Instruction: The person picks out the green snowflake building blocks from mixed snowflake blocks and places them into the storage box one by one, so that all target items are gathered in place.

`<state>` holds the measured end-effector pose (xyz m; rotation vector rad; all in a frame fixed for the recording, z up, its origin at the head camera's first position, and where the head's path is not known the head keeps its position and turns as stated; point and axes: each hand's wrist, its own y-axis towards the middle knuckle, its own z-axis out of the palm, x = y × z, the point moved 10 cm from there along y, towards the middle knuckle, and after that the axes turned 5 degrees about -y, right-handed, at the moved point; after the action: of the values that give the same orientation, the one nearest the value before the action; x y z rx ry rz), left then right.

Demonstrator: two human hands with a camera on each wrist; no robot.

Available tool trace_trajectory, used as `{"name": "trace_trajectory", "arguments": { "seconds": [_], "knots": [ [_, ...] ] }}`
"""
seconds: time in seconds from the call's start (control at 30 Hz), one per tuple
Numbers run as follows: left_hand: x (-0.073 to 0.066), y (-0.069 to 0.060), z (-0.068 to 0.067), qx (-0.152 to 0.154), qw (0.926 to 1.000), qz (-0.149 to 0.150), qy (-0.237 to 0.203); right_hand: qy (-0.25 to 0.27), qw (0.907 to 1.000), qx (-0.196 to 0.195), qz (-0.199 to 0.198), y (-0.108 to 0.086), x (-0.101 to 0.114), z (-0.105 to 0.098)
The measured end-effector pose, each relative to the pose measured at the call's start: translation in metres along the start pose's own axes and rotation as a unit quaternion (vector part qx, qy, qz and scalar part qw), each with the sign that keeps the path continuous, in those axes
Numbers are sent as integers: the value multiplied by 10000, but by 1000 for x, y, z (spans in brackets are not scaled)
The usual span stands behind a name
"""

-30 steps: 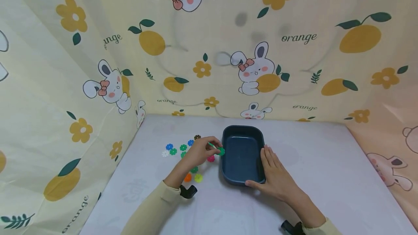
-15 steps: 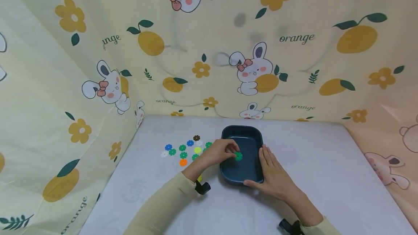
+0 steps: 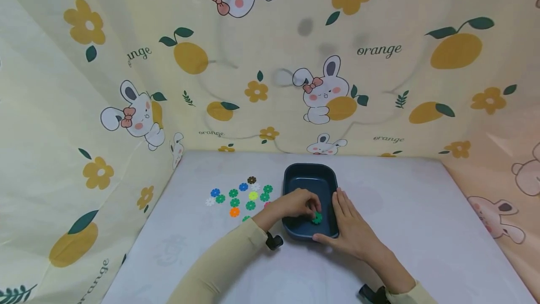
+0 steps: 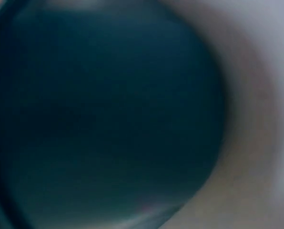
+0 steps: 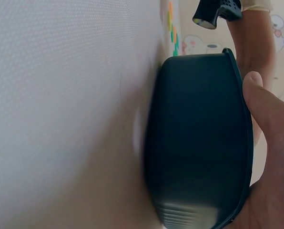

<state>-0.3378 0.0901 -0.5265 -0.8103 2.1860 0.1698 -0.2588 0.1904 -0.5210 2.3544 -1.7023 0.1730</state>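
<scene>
A dark blue rectangular box (image 3: pixel 310 236) stands on the white table. My left hand (image 3: pixel 300 203) reaches over its left rim and pinches a green snowflake-shaped plastic disc (image 3: pixel 317 218) at the fingertips, low inside the box. Straight fingers of my right hand (image 3: pixel 356 229) lie along the box's right side, with the thumb at the near rim. From the right wrist view, the right thumb (image 5: pixel 258 90) rests on the box rim (image 5: pixel 244 119). In the left wrist view the box (image 4: pixel 108 105) is a dark blur, and neither hand nor disc can be made out.
Left of the box, several loose snowflake discs lie on the table (image 3: pixel 177 247), among them an orange disc (image 3: pixel 234 212), a yellow disc (image 3: pixel 253 195) and a brown disc (image 3: pixel 251 180). A patterned cloth (image 3: pixel 253 60) hangs behind the table.
My left hand has carried the green disc rightward from beside the left rim into the box and lowered it toward the near right part. The right hand stays against the box.
</scene>
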Motion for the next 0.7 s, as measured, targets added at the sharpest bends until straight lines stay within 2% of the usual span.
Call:
{"name": "trace_trajectory", "arguments": {
  "seconds": [0.17,0.47,0.57,0.7],
  "knots": [
    [-1,4,10,153,9998,70,134,-13,10000,49,11,1,0,0],
    [-1,6,17,163,9995,105,257,-19,10000,5,-11,1,0,1],
    [-2,4,14,27,9981,84,605,-5,10000,15,-17,1,1,0],
    [-4,-7,-6,-544,9930,30,1043,17,10000,26,-10,0,1,0]
  ]
}}
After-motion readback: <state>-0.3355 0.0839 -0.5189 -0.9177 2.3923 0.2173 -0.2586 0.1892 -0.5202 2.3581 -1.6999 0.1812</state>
